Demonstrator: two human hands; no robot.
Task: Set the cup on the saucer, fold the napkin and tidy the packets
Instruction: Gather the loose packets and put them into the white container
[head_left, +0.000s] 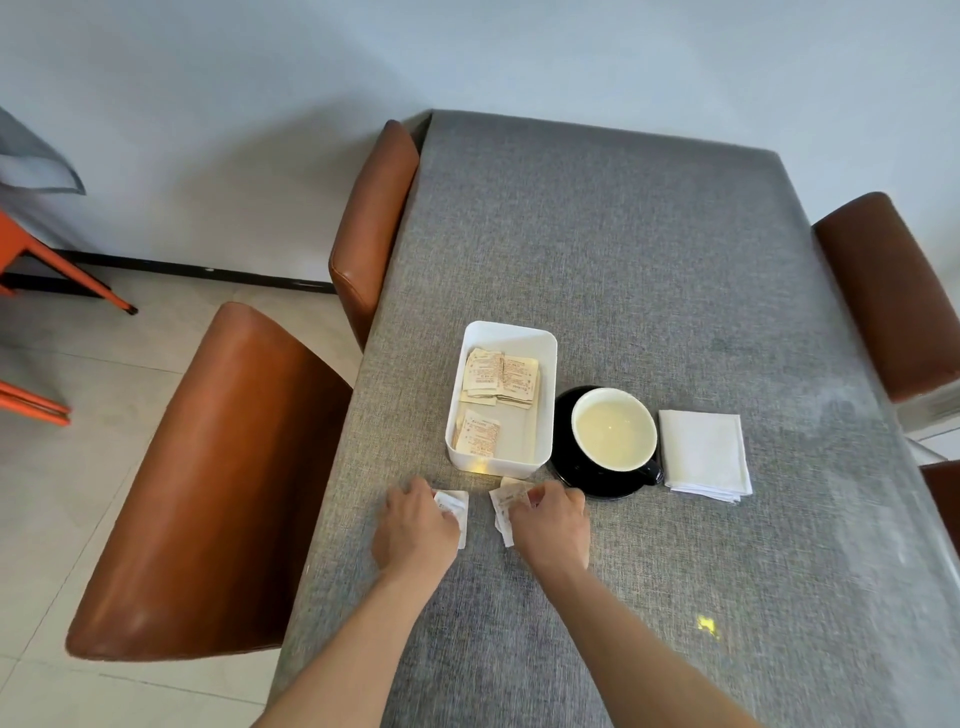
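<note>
Cup (614, 429) already sits on saucer (563, 447), napkin (704, 454) lies folded to its right; packets remain. Left hand (415, 525) covers one loose packet (457, 506), right hand (550, 522) pinches a small stack (503, 512); both sets of fingers are curled onto paper, grip on the left one unclear. White tray (545, 395) with stored packets lies just beyond, directly far of both hands, long axis near-to-far. Left hand slightly nearer its near end.

left hand (415, 525) curled, right hand (553, 522) curled
</note>
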